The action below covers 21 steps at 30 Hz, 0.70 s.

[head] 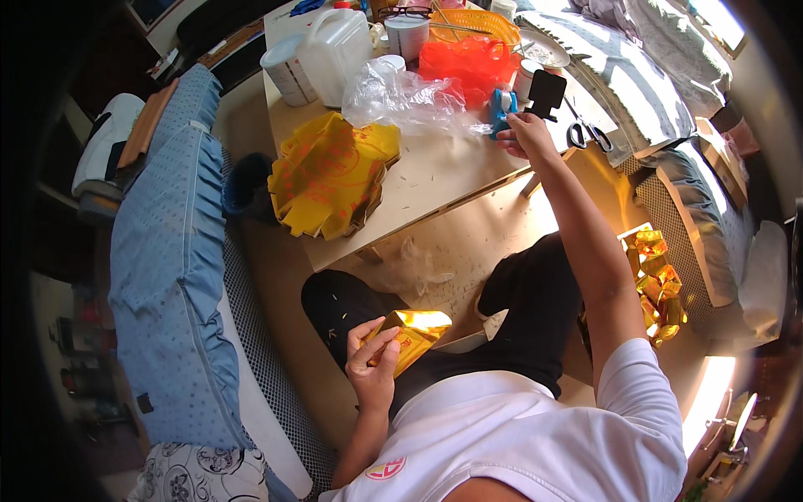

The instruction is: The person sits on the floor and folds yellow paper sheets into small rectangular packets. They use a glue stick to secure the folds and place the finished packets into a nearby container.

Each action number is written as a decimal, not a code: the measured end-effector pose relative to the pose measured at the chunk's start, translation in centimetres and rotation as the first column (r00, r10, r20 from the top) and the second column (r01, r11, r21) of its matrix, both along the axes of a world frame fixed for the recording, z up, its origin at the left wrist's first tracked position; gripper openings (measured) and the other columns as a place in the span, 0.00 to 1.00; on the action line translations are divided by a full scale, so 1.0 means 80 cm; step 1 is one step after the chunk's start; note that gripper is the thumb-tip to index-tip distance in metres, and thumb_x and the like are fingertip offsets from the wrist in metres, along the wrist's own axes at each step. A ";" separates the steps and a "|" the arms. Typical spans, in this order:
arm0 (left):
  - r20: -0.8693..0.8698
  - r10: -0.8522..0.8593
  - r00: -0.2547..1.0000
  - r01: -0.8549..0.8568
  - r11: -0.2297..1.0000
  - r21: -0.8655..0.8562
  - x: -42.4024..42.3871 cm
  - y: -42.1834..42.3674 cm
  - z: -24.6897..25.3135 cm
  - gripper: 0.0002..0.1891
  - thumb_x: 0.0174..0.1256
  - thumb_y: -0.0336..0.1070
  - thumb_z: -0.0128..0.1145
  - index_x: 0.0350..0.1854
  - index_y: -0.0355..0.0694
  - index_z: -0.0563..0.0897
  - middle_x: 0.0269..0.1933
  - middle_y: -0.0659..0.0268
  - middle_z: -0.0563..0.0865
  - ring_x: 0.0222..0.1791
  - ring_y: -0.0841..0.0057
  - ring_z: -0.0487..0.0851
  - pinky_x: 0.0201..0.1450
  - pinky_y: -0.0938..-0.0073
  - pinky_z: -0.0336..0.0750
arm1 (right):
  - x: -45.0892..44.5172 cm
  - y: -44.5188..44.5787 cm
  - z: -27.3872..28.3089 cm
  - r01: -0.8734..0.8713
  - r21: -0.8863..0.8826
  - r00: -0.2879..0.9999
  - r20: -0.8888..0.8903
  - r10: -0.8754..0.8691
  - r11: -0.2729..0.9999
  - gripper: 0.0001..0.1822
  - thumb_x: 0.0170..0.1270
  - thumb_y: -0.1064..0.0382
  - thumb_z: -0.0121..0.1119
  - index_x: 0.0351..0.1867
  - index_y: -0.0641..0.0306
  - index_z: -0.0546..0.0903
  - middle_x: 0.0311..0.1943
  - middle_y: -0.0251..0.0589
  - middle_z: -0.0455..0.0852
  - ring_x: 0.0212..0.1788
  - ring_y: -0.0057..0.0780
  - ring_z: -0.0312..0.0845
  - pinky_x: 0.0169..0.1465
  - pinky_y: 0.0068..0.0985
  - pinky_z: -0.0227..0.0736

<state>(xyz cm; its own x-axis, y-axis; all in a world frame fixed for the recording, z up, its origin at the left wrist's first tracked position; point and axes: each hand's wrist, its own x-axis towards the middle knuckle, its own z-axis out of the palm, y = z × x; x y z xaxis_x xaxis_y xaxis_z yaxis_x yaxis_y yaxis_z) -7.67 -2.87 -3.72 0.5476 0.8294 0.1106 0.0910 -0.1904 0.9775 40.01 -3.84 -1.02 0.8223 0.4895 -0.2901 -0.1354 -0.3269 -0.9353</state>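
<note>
My left hand (374, 359) grips a folded gold foil paper piece (415, 339) above my lap. Red printing marks the foil, and its upper face catches bright light. At the table's near right part, my right hand (528, 137) reaches out to a blue tape dispenser (502, 108) with its fingers closed at the dispenser's near end. Whether a strip of tape lies between the fingertips is too small to see. Just beyond that hand stands a black plate-like stand (547, 93). Scissors with dark handles (587, 134) lie to its right, near the table's edge.
A stack of yellow paper with red print (335, 172) overhangs the table's (433, 172) front edge. Behind are a clear plastic bag (401, 100), a red bag (464, 66) and a white jug (339, 56). Folded gold pieces (659, 282) fill a box on my right. A blue-covered sofa (175, 263) flanks my left.
</note>
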 end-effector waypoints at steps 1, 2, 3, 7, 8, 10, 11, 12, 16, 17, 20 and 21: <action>0.002 0.003 1.000 -0.003 1.000 -0.014 -0.002 -0.001 -0.001 0.10 0.66 0.28 0.65 0.47 0.41 0.92 0.56 0.62 0.82 0.55 0.73 0.82 0.59 0.75 0.78 | -0.001 0.001 0.003 0.001 0.047 0.997 -0.073 0.002 0.999 0.20 0.78 0.51 0.51 0.63 0.58 0.72 0.42 0.42 0.89 0.37 0.28 0.90 0.36 0.25 0.82; -0.007 0.001 1.000 -0.001 1.000 -0.012 -0.003 0.000 -0.001 0.10 0.66 0.28 0.65 0.47 0.41 0.92 0.56 0.62 0.82 0.55 0.73 0.82 0.59 0.75 0.78 | -0.001 0.000 0.006 0.006 0.093 0.989 -0.146 0.008 0.996 0.19 0.78 0.51 0.51 0.62 0.58 0.72 0.42 0.42 0.89 0.39 0.30 0.90 0.37 0.26 0.83; -0.005 -0.009 1.000 0.009 1.000 -0.011 -0.002 0.000 -0.002 0.10 0.66 0.29 0.65 0.47 0.41 0.92 0.56 0.62 0.82 0.55 0.73 0.82 0.59 0.75 0.78 | 0.003 -0.007 0.009 0.025 0.135 0.976 -0.216 0.005 0.990 0.18 0.78 0.52 0.51 0.62 0.57 0.72 0.42 0.43 0.89 0.40 0.31 0.90 0.38 0.26 0.83; -0.004 -0.026 1.000 0.026 1.000 0.010 0.002 0.004 -0.001 0.10 0.66 0.29 0.65 0.47 0.42 0.92 0.56 0.62 0.82 0.55 0.73 0.82 0.59 0.74 0.78 | 0.033 -0.014 0.006 0.054 0.212 0.890 -0.453 0.049 0.976 0.17 0.76 0.53 0.54 0.59 0.56 0.72 0.46 0.48 0.90 0.47 0.45 0.89 0.51 0.41 0.84; -0.003 -0.029 1.000 0.029 0.999 0.015 0.003 0.005 -0.002 0.10 0.66 0.29 0.65 0.47 0.42 0.92 0.56 0.62 0.82 0.55 0.73 0.82 0.59 0.74 0.78 | 0.039 -0.014 0.000 0.058 0.221 0.884 -0.464 0.053 0.974 0.16 0.74 0.53 0.57 0.57 0.56 0.74 0.46 0.49 0.90 0.49 0.48 0.88 0.56 0.46 0.80; 0.010 -0.023 1.000 0.023 1.000 0.012 0.004 0.006 0.000 0.10 0.66 0.29 0.65 0.47 0.42 0.92 0.56 0.62 0.82 0.55 0.73 0.82 0.60 0.74 0.78 | 0.032 -0.011 0.001 0.069 0.234 0.891 -0.452 0.046 0.970 0.16 0.73 0.53 0.58 0.55 0.55 0.75 0.46 0.48 0.90 0.50 0.48 0.87 0.56 0.46 0.79; 0.018 -0.021 1.000 0.021 1.000 0.010 0.005 0.007 0.000 0.10 0.66 0.29 0.65 0.47 0.42 0.92 0.56 0.62 0.82 0.55 0.73 0.82 0.60 0.74 0.78 | 0.027 -0.010 0.001 0.074 0.241 0.894 -0.445 0.042 0.968 0.15 0.72 0.53 0.58 0.55 0.54 0.75 0.46 0.48 0.90 0.50 0.47 0.87 0.57 0.46 0.79; 0.020 -0.020 1.000 0.020 1.000 0.004 0.005 0.007 0.000 0.10 0.66 0.29 0.65 0.47 0.41 0.92 0.56 0.62 0.82 0.55 0.72 0.82 0.60 0.74 0.78 | 0.023 -0.010 -0.001 0.102 0.256 0.896 -0.443 0.022 0.961 0.13 0.71 0.54 0.59 0.51 0.53 0.77 0.46 0.47 0.90 0.49 0.46 0.87 0.57 0.44 0.78; 0.033 -0.013 0.999 0.014 1.000 -0.017 0.005 0.006 -0.001 0.10 0.66 0.28 0.65 0.47 0.41 0.92 0.56 0.62 0.82 0.55 0.72 0.82 0.59 0.74 0.78 | 0.011 -0.003 -0.012 0.224 0.323 0.897 -0.437 -0.065 0.920 0.11 0.70 0.56 0.58 0.48 0.55 0.79 0.45 0.45 0.90 0.50 0.44 0.87 0.56 0.41 0.78; 0.037 -0.011 0.999 0.012 1.000 -0.020 0.005 0.005 0.000 0.10 0.66 0.28 0.65 0.47 0.41 0.92 0.56 0.62 0.82 0.55 0.72 0.82 0.59 0.74 0.78 | 0.006 0.001 -0.018 0.265 0.325 0.888 -0.449 -0.099 0.908 0.10 0.69 0.56 0.58 0.47 0.56 0.79 0.45 0.44 0.91 0.50 0.43 0.87 0.56 0.41 0.78; 0.048 0.010 0.999 -0.009 1.000 -0.021 0.006 0.004 0.002 0.10 0.66 0.27 0.65 0.48 0.40 0.91 0.56 0.62 0.82 0.55 0.73 0.82 0.59 0.75 0.78 | -0.004 0.011 -0.035 0.405 0.359 0.848 -0.492 -0.198 0.841 0.10 0.70 0.58 0.56 0.46 0.58 0.79 0.43 0.43 0.91 0.49 0.40 0.87 0.54 0.39 0.79; 0.040 0.012 0.999 -0.012 1.000 -0.008 0.006 0.005 0.002 0.10 0.66 0.27 0.65 0.48 0.40 0.91 0.56 0.62 0.81 0.55 0.74 0.82 0.58 0.75 0.78 | -0.006 0.013 -0.041 0.451 0.373 0.830 -0.510 -0.227 0.811 0.10 0.70 0.58 0.56 0.46 0.58 0.79 0.43 0.43 0.91 0.48 0.39 0.87 0.53 0.38 0.79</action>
